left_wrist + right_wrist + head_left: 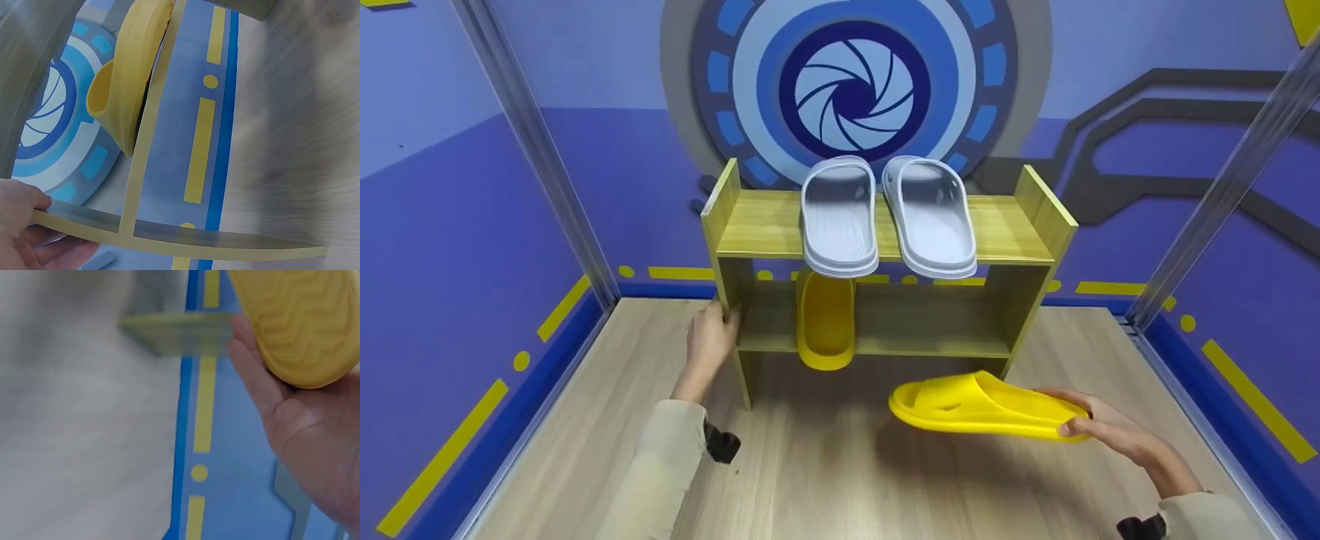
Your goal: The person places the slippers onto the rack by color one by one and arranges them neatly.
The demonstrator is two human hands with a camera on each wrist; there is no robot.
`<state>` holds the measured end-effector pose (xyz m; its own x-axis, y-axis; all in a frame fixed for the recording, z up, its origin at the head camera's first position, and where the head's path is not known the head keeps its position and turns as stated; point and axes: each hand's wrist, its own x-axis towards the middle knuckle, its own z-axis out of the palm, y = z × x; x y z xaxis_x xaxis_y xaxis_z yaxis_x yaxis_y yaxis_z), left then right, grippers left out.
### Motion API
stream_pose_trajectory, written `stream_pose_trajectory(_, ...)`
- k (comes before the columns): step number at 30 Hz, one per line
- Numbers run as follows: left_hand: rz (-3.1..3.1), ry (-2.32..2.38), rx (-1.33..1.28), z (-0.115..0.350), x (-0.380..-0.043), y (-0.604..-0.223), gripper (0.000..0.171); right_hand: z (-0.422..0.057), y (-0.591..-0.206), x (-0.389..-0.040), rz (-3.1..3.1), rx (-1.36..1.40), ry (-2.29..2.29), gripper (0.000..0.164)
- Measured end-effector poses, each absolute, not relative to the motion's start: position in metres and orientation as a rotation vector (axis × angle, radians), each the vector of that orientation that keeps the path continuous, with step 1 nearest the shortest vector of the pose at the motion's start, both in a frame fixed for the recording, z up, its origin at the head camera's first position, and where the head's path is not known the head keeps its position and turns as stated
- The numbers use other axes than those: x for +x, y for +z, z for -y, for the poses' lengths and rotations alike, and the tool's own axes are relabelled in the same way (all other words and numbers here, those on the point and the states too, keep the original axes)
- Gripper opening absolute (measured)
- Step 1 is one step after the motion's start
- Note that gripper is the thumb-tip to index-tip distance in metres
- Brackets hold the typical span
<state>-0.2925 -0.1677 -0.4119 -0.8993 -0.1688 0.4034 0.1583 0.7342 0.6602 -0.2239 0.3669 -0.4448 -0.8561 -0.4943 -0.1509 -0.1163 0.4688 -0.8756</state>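
Note:
A yellow slipper is held by its heel end in my right hand, in the air in front of the shoe rack's lower right side. In the right wrist view its zigzag sole faces the camera. My left hand grips the left side panel of the wooden shoe rack; the left wrist view shows the thumb and fingers on either side of the panel edge. Another yellow slipper sits on the middle shelf, left of centre, its toe partly hidden under the top board.
Two light grey slippers, the left one and the right one, stand side by side on the rack's top shelf. The rack stands on a wood-grain tabletop. Blue-purple panels close off the back and sides, with metal posts at the corners.

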Motion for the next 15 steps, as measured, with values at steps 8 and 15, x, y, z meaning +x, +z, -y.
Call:
stream_pose_trajectory(8,2.484,-0.987,-0.015,0.167,-0.291,-0.412,0.021,-0.337,-0.439,-0.222,-2.365,-0.603,-1.662,0.064)
stream_pose_trajectory(15,2.478,-0.994,-0.009,0.168,-0.292,-0.413,0.020,-0.309,-0.449,-0.222,-2.634,-0.496,-1.787,0.066)
